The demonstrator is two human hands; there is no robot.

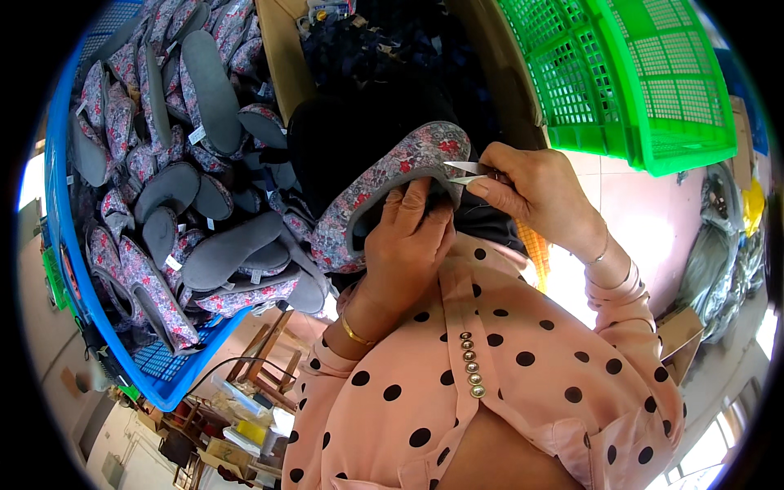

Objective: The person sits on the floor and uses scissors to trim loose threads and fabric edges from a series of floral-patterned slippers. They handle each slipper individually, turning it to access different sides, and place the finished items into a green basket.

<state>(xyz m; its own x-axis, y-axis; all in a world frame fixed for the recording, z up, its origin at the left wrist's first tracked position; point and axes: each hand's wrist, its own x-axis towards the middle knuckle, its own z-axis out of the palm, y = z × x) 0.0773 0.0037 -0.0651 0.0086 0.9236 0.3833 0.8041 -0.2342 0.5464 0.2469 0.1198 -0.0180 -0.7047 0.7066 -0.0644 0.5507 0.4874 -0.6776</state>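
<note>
A floral slipper (392, 167) in grey, red and pink, with a grey lining, lies over my lap. My left hand (408, 241) holds it, its fingers reaching into the opening along the grey edge. In my right hand (543, 196) is a small pair of thread snips (469, 171). The two metal blades stand apart and point left, at the slipper's rim by one end. My left fingers hide part of the slipper's inside. Whether a thread lies between the blades is too small to tell.
On the left a large blue crate (167, 392) is heaped with similar floral slippers (208, 94) with grey soles. Ahead, a cardboard box (282, 57) holds dark scraps (392, 49). Green plastic baskets (645, 82) stand at the upper right, with clear plastic bags (710, 261) beyond.
</note>
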